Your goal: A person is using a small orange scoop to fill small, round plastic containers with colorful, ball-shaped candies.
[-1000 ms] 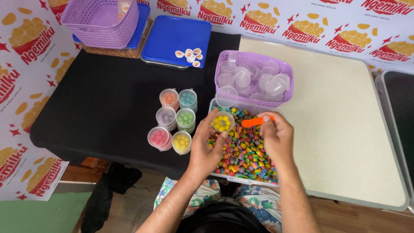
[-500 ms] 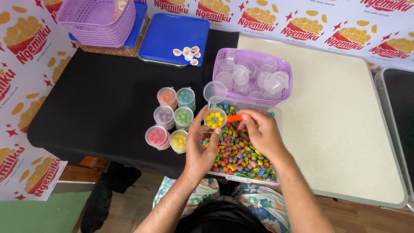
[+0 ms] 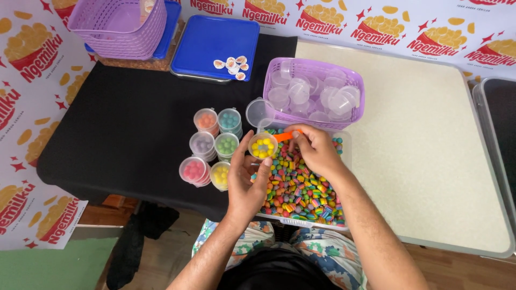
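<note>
Head view: left hand [image 3: 248,180] fingers curled around small clear cup [image 3: 263,146] of yellow candies, above candy tray [image 3: 344,146]; right hand [image 3: 314,150] pinching orange scoop [image 3: 285,136] beside cup; six filled cups [image 3: 212,147] just left; purple basket [image 3: 314,91] behind

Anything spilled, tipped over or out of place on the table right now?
Nothing stands out. The six filled small clear plastic cups stand upright on the black cloth; the multicoloured candies stay inside their clear tray. The left hand holds a clear cup of yellow candies level; the right hand grips an orange scoop.
</note>
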